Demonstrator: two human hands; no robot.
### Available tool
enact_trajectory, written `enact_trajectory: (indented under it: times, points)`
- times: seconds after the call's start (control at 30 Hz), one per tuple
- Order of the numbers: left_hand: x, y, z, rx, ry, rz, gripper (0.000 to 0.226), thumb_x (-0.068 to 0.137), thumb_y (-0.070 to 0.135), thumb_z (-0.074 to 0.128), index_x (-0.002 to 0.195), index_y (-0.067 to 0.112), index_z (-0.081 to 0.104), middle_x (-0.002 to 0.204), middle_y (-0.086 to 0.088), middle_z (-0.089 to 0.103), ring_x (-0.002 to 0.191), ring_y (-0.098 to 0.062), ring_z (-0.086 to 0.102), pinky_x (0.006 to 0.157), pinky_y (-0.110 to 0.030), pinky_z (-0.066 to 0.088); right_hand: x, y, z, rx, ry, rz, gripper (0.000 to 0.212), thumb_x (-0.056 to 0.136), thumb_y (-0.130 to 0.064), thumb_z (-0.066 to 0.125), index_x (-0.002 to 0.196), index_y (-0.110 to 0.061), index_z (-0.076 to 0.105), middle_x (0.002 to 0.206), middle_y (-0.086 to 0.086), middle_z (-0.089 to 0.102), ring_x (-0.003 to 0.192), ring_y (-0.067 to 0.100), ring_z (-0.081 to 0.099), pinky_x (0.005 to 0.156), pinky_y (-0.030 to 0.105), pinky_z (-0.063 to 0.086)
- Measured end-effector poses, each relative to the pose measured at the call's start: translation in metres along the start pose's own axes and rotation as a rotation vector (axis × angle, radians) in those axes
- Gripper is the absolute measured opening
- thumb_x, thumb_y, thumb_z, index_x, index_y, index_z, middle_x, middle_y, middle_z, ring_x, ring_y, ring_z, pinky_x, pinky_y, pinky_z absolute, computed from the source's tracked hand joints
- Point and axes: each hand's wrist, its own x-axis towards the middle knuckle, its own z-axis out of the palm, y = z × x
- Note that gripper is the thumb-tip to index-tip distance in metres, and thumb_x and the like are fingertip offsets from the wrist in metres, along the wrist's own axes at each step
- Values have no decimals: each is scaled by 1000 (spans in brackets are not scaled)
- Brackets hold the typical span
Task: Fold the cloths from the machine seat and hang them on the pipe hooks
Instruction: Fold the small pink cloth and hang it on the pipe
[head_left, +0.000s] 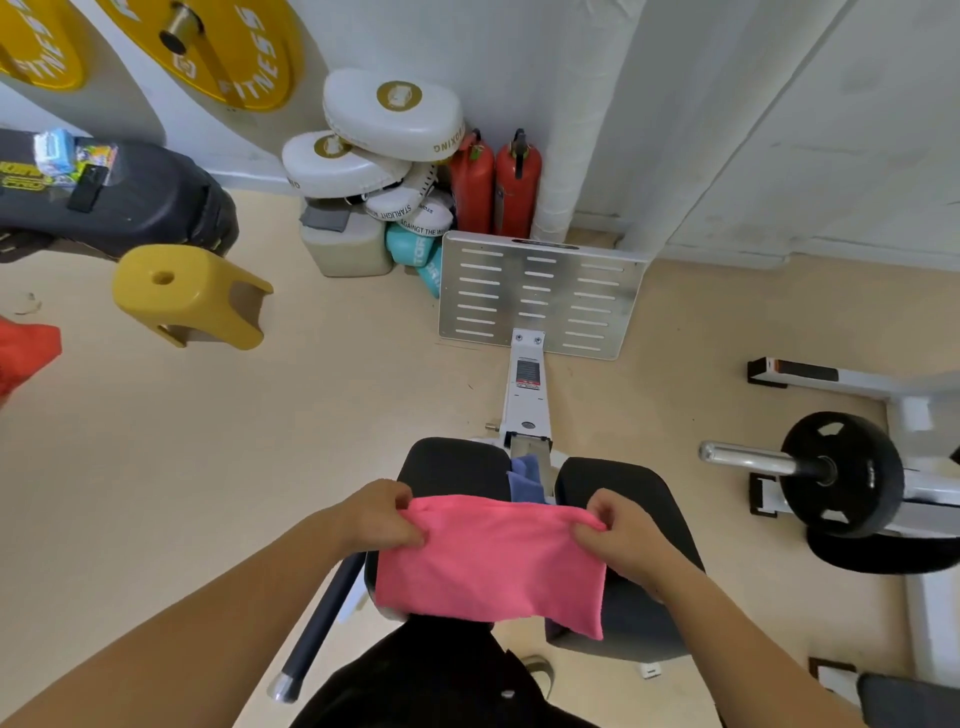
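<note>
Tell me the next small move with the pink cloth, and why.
Probably draw the far edge of the pink fabric cloth toward the near edge, folding it in half. The left hand and right hand each pinch a far corner, and the cloth lies spread over the black padded machine seat.

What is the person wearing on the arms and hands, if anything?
Both forearms are bare as far as the frame edge; no sleeves show. The left hand and the right hand have no gloves, and no watch, band or ring is visible. Black clothing shows lower down, on the body.
</note>
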Motion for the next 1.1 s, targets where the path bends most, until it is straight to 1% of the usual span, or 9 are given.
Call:
enact_trajectory:
  times: [0.13,0.23,0.43,0.53,0.6,0.73,0.93,1.03,1.1]
  points:
    - [-32,-14,-7,-455,46,54,22,73,25,83,82,14,66,84,2,67,79,-18,62,73,-30,47,-30,9,2,303,25,65,23,93,-28,72,108,-20,56,110,-1,61,101,19,62,82,34,57]
    - [-49,-27,-14,-547,105,67,22,88,30,79,100,12,74,98,-4,78,92,-24,74,83,-36,60,-33,4,12,471,-77,178,34,94,-29,72,124,-14,62,123,7,64,112,30,66,92,49,62]
    - [-65,-46,-17,-400,559,-31,28,91,34,68,84,7,63,73,-4,63,69,-24,58,65,-35,47,-19,-39,71,557,-110,262,25,99,-29,66,114,-9,66,110,18,70,104,35,70,90,49,62]
    - [-86,-26,-2,-260,656,30,20,93,29,61,80,15,60,67,-4,62,64,-20,56,58,-30,42,-19,-59,95,519,-50,245,21,97,-24,61,92,-4,57,82,15,54,74,24,58,63,33,51]
    - [-99,-7,18,-250,615,124,13,92,33,59,81,25,60,67,-2,66,60,-13,60,56,-26,44,-19,-67,102,566,16,296,18,92,-18,58,80,-8,51,69,8,49,61,21,49,55,30,40]
    - [-96,27,61,-178,493,292,21,94,31,56,74,33,52,64,7,59,58,-4,54,55,-16,38,-24,-72,95,701,43,502,21,94,-5,55,74,-9,50,57,11,47,55,25,49,56,28,42]
    - [-60,35,102,-162,79,321,14,95,41,53,107,37,60,91,9,73,82,-6,70,82,-31,61,-35,-70,102,686,-15,462,39,101,-50,56,84,-16,63,82,10,67,83,28,66,88,47,57]
    - [-60,24,97,-157,-15,383,37,98,29,52,133,42,56,107,19,69,92,3,66,90,-18,54,-42,-65,105,553,-21,322,25,100,-45,60,104,-21,67,105,3,70,101,23,66,87,42,58]
    - [-61,6,88,-163,63,359,46,99,17,52,140,35,56,122,19,63,108,1,62,104,-23,50,-44,-62,109,492,36,231,12,99,-29,65,104,-18,66,102,2,69,97,21,64,79,33,53]
